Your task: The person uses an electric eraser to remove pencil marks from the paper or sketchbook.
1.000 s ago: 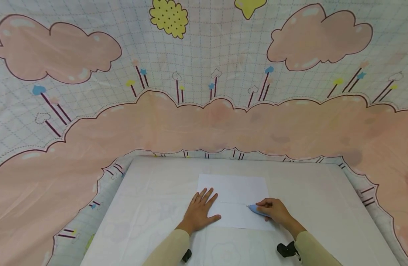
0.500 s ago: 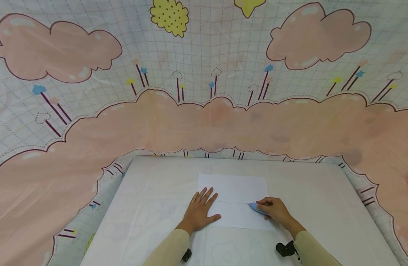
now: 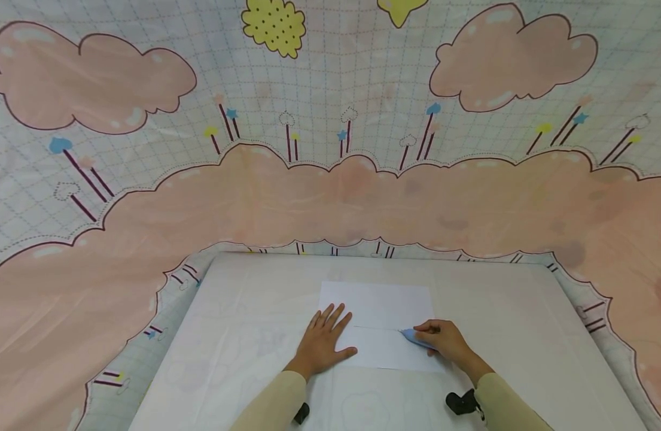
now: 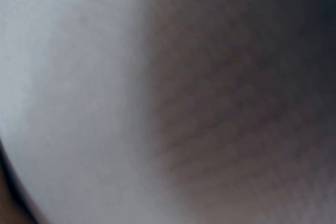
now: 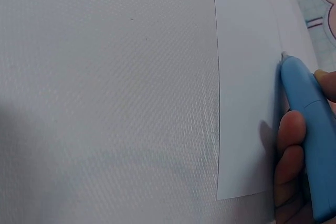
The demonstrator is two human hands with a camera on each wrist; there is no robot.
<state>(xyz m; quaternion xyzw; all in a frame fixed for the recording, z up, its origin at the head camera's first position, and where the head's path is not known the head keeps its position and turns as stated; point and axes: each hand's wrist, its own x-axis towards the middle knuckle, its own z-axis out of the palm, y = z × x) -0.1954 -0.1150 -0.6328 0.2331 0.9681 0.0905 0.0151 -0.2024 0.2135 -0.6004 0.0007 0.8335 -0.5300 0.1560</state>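
A white sheet of paper [image 3: 384, 299] lies on the white-covered table. My left hand [image 3: 320, 346] rests flat on its left part, fingers spread and thumb out to the side. In my right hand [image 3: 447, 342] is a chunky blue pen-shaped tool [image 3: 413, 337], held between thumb and fingers, its short pale tip on the paper. The right wrist view shows the tool [image 5: 310, 129] close up, with fingertips [image 5: 292, 132] against its side. A thin line runs from near the left hand to the tip; whether drawn or cut, I cannot tell. The left wrist view is a blur.
The table [image 3: 244, 299] has a white cover with faint patterns. Black devices stand near the cuffs, one [image 3: 462, 403] by the right sleeve and one [image 3: 302, 413] by the left. A cloth with pink clouds [image 3: 330, 203] hangs beyond the far edge.
The tool's tip has shifted very slightly away from me over the last second. The left hand keeps its place on the paper. The head view has moved a little.
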